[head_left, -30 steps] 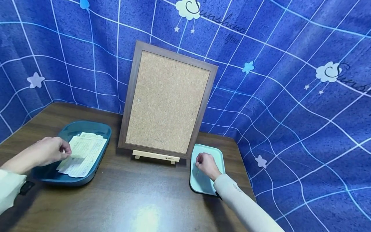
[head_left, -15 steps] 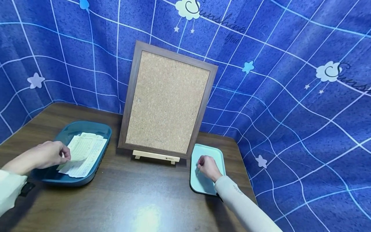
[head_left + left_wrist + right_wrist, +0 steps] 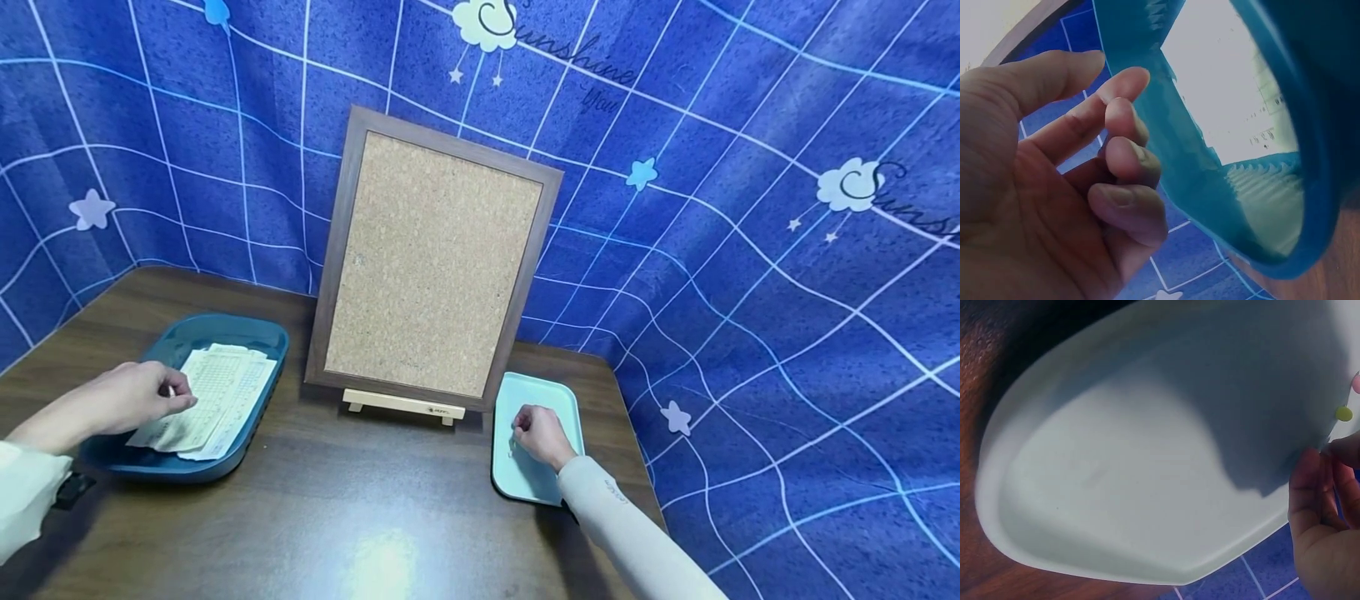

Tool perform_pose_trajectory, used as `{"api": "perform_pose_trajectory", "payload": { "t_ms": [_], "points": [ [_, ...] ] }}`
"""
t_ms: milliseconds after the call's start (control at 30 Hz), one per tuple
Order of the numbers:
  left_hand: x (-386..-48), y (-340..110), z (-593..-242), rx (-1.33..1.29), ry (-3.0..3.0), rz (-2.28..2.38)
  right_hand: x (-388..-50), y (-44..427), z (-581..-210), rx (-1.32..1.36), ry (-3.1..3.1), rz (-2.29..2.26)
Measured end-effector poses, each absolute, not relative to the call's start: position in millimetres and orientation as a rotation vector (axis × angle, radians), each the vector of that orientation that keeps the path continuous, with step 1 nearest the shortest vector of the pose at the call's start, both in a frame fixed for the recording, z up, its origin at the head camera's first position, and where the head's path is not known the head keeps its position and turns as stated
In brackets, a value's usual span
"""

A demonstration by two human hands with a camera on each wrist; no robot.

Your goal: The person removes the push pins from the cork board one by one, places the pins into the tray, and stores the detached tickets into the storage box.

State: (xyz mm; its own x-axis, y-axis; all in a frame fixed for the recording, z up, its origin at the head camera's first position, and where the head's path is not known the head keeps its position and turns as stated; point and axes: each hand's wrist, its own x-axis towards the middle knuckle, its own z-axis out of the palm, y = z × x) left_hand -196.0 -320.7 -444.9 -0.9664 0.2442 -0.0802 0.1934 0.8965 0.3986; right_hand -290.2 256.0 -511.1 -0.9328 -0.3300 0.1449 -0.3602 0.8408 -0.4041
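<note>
My left hand hovers at the left side of the dark teal basin. Its fingers are loosely curled, and the left wrist view shows thumb and index finger apart with nothing between them. Sheets of printed paper lie overlapping in the basin, partly behind the hand. On the right, my right hand is over the light aqua tray. Its thumb and index fingertips pinch what looks like a tiny pushpin, mostly hidden. Beside them in the right wrist view are a yellow-green pushpin and a pink one, cut by the edge.
A cork board in a brown frame leans upright on a small wooden stand between the basin and the tray. All stand on a dark wooden table. A blue curtain hangs behind and to the right.
The left hand has let go of the sheet it was lifting, which now lies lower on the stack; the hand has shifted slightly right. The right hand has moved only slightly over the tray.
</note>
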Motion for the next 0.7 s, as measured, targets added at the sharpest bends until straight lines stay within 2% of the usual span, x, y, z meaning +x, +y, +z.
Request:
{"api": "perform_pose_trajectory", "payload": {
  "t_ms": [433, 700],
  "points": [
    [-191.5, -286.5, -429.5, 0.442, 3.087, 0.602, -287.7, 258.2, -508.1, 0.538, -2.923, 0.616],
    [-185.1, -246.9, -412.4, 0.527, 3.251, 0.659, -282.2, 234.4, -478.9, 0.516, -2.615, 0.594]
  ]
}}
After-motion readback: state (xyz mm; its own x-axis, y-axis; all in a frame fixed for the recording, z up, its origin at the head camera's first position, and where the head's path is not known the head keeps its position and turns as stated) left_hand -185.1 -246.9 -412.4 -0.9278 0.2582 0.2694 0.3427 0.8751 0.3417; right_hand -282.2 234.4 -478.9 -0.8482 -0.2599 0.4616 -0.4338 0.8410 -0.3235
